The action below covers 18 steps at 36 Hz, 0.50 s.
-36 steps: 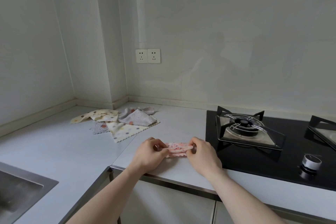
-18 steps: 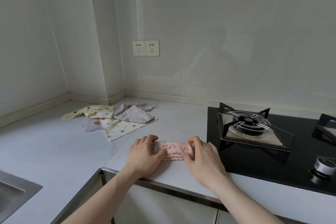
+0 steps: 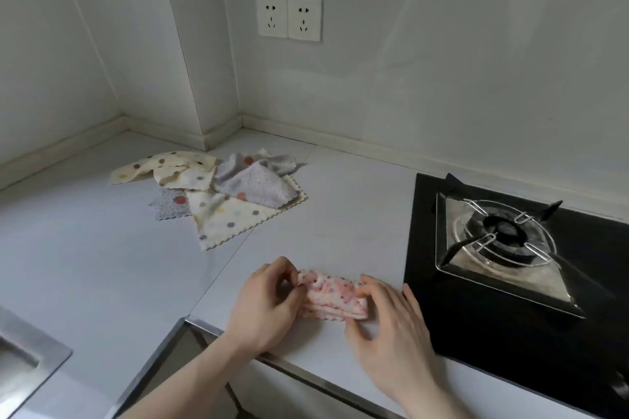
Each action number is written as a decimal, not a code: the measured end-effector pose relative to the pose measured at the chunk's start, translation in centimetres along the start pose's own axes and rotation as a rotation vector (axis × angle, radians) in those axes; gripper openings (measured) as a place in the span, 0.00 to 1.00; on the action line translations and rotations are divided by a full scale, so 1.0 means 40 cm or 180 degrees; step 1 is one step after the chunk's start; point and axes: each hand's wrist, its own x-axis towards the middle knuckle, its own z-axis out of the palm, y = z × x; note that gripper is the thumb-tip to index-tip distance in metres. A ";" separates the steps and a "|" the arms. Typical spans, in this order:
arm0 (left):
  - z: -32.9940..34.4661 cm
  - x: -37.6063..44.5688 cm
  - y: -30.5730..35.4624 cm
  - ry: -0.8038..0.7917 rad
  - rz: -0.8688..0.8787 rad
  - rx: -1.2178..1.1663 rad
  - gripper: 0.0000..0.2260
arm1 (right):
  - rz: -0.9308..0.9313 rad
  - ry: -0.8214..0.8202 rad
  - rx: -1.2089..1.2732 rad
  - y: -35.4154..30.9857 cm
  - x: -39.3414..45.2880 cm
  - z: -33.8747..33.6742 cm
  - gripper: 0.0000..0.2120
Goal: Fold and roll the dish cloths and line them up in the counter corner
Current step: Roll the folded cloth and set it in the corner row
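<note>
A pink spotted dish cloth (image 3: 335, 296), folded into a narrow strip, lies on the white counter (image 3: 357, 214) near its front edge. My left hand (image 3: 265, 303) pinches the strip's left end, which curls upward. My right hand (image 3: 388, 320) holds the right end with thumb and fingers bent round it. Farther back lies a loose pile of cream and grey dotted dish cloths (image 3: 224, 194), unfolded and overlapping, close to the counter corner (image 3: 221, 143).
A black gas hob (image 3: 510, 269) with a metal burner stand sits just right of my right hand. A steel sink edge (image 3: 30, 354) shows at the lower left. Two wall sockets (image 3: 288, 18) are above the corner. The counter's metal front edge (image 3: 306, 371) runs below my wrists.
My hands went from pressing the pink strip flat to pinching its ends; its left end has lifted and begun to curl. The camera tilted downward and closer.
</note>
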 end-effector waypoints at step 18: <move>-0.420 -0.228 0.520 -0.0960 -0.0924 -0.1467 0.08 | 0.1783 -0.1544 0.1951 -0.371 -0.115 -0.569 0.26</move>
